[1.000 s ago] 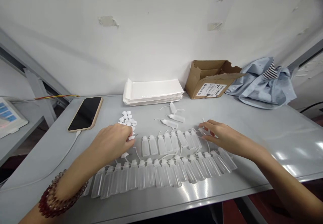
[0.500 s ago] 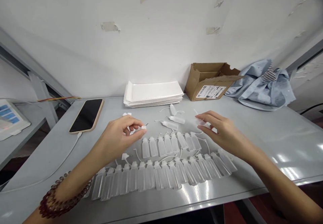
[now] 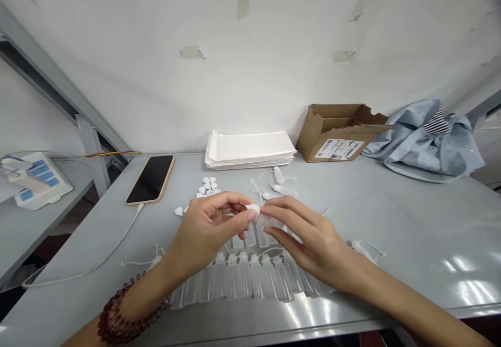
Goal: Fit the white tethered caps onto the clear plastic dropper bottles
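Note:
My left hand [image 3: 219, 222] pinches a small white cap [image 3: 253, 208] with a thin needle tip between thumb and fingers. Closed around a translucent squeeze bottle [image 3: 272, 223], my right hand [image 3: 309, 232] holds its neck end against the cap. Whether cap and neck are joined I cannot make out. Beneath both hands, a row of bottles [image 3: 238, 279] lies side by side along the front of the table, and a shorter row behind it is mostly covered. Several loose white caps [image 3: 209, 184] lie in a cluster beyond my left hand. A few more bottles [image 3: 285, 188] lie farther back.
At the back stand a stack of white trays [image 3: 250, 148] and an open cardboard box [image 3: 340, 133], with a blue cloth [image 3: 426, 143] on the right. A phone [image 3: 152, 179] on a white cable [image 3: 105, 255] lies left. A power strip [image 3: 43, 180] sits on the side surface.
My hands have come together over the bottle rows, bringing the cap and the bottle neck to each other. The view has shifted a little left, so the things on the table appear farther right.

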Demonstrator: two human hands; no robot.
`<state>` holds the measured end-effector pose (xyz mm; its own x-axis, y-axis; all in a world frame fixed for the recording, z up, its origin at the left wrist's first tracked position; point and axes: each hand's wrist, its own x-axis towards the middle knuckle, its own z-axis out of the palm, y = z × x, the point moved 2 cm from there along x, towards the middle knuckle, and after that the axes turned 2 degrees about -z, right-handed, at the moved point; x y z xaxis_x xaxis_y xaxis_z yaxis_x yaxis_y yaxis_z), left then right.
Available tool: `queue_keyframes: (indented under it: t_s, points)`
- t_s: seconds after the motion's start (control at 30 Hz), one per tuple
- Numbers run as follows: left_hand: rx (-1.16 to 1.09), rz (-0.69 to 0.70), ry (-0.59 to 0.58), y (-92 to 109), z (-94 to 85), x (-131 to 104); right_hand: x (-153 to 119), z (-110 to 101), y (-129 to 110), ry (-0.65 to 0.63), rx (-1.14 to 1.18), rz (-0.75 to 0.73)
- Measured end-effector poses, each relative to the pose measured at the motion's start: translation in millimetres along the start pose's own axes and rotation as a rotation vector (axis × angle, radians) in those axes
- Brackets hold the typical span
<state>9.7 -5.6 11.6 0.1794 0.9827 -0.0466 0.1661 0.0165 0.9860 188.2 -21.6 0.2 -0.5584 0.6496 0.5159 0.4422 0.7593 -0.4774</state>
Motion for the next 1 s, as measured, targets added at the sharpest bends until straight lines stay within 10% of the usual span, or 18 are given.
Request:
queue_keyframes:
  t_s: [0.5,0.83,1.0]
  points:
    - [0.008,-0.036,-0.073,-4.6,-1.9,1.8,-7.2,8.2,2.0,0.117,-0.073,0.015]
    - [-0.045,-0.200,-0.386,-9.3,-12.8,10.6,-5.8,8.2,-1.9,-0.096,-0.186,-0.081]
    - [-0.107,-0.198,-0.385,-6.4,-12.3,9.1,-5.7,6.3,-1.5,-0.008,-0.095,-0.102]
